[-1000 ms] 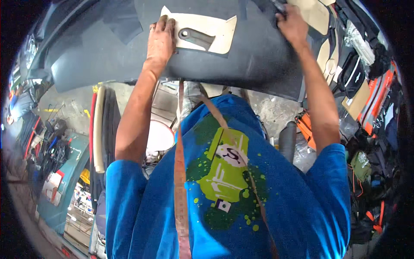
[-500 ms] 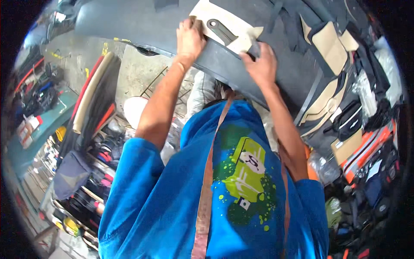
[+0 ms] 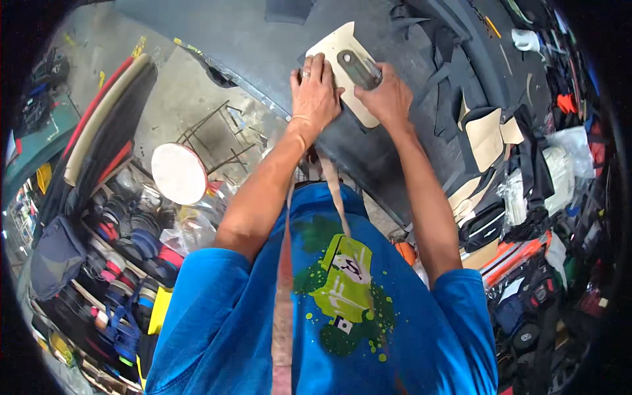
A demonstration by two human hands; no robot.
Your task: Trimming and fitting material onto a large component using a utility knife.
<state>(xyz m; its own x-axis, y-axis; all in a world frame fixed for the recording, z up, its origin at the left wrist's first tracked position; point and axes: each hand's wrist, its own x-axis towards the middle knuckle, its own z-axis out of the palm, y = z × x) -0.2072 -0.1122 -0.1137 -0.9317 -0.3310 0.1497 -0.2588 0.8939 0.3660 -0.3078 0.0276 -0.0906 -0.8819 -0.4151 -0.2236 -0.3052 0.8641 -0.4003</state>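
Note:
A cream, flat cut-out piece with a pointed far corner lies on the dark sheet material over the table. My left hand rests flat on its left side, fingers stretched out and holding nothing. A grey-green, long tool with a round hole at its far end lies across the cream piece. My right hand is closed around the tool's near end, thumb on the left and fingers on the right. The fingers hide that end, so its kind is unclear. A dark edge shows under the piece's near end.
The dark table sheet runs across the top. Black scraps and cream-faced cut pieces lie to the right. On the floor are a round white-topped stool, a wire frame, and several rolls at left.
My right hand has moved onto the tool, which earlier lay apart from it on the cream piece. My left hand has shifted from the piece's edge to lie flat on it. The view has shifted.

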